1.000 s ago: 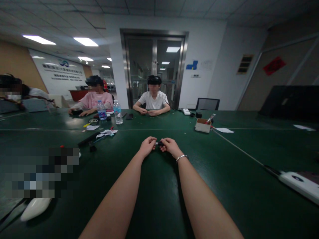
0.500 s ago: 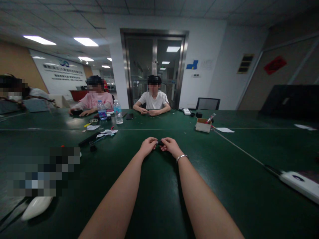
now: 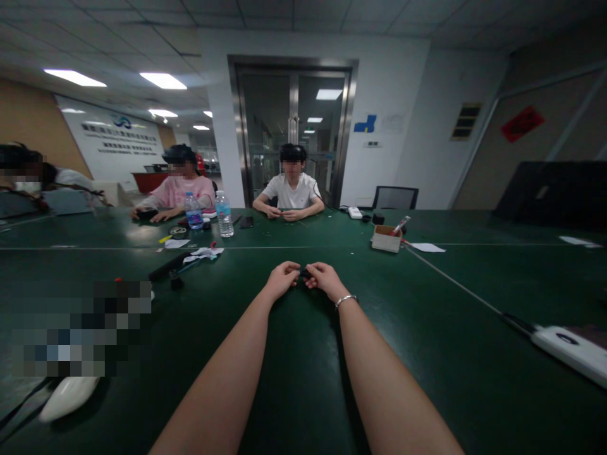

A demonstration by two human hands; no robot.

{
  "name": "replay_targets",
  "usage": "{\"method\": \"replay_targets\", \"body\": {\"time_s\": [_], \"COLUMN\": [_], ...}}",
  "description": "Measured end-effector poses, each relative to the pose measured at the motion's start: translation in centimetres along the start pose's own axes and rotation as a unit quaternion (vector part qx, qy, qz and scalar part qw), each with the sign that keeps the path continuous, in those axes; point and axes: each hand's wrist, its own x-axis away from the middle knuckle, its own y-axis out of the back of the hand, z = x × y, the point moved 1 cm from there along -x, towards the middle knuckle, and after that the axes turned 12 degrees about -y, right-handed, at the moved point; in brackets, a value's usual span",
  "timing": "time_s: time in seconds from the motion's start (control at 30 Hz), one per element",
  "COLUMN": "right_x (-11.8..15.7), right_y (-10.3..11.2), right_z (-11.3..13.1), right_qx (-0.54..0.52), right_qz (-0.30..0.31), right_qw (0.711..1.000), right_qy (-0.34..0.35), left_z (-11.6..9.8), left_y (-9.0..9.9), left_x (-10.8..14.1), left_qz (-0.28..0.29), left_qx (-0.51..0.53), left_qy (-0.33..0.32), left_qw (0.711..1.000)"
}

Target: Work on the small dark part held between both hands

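Observation:
Both arms reach forward over the green table (image 3: 303, 379). My left hand (image 3: 283, 279) is closed, fingertips pinched near a small dark object (image 3: 305, 273); what it holds, if anything, is too small to name. My right hand (image 3: 325, 280), with a silver bracelet (image 3: 346, 301) at the wrist, grips the small dark object between thumb and fingers. The fingertips of the two hands nearly meet around it, just above the table.
Ahead lies a small box (image 3: 386, 240) with items in it, beside paper (image 3: 428, 247). Bottles (image 3: 224, 215), tape (image 3: 179, 232) and crumpled paper (image 3: 203, 253) are at left. A white power strip (image 3: 569, 351) lies right. Several people sit across the table.

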Motion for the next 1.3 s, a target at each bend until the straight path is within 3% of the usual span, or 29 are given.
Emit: {"method": "replay_targets", "body": {"time_s": [0.37,0.57,0.7,0.93,1.07,1.2,1.3], "right_x": [-0.1,-0.2,-0.1,0.4,0.4,0.8,0.8], "right_y": [0.2,0.1,0.2,0.5,0.3,0.3,0.3], "right_z": [0.0,0.0,0.0,0.3,0.4,0.8,0.9], "right_qx": [0.006,0.008,0.014,-0.062,-0.004,0.002,0.008], "right_qz": [0.01,0.015,0.017,0.034,0.032,0.05,0.033], "right_qw": [1.0,1.0,1.0,0.997,0.999,0.999,0.999], "right_qy": [-0.001,-0.009,-0.017,0.026,-0.015,0.012,-0.014], "left_z": [0.4,-0.5,-0.9,-0.2,-0.2,-0.3,-0.4], "left_y": [0.3,0.5,0.7,0.9,0.9,0.9,0.9], "left_x": [-0.2,0.2,0.4,0.2,0.2,0.2,0.3], "left_qz": [-0.011,-0.002,0.004,-0.013,-0.02,-0.023,-0.02], "left_qx": [0.038,0.054,0.052,0.077,0.076,0.068,0.062], "left_qy": [0.008,-0.034,-0.025,-0.029,-0.026,-0.033,-0.034], "left_qw": [0.999,0.998,0.998,0.997,0.997,0.997,0.997]}}
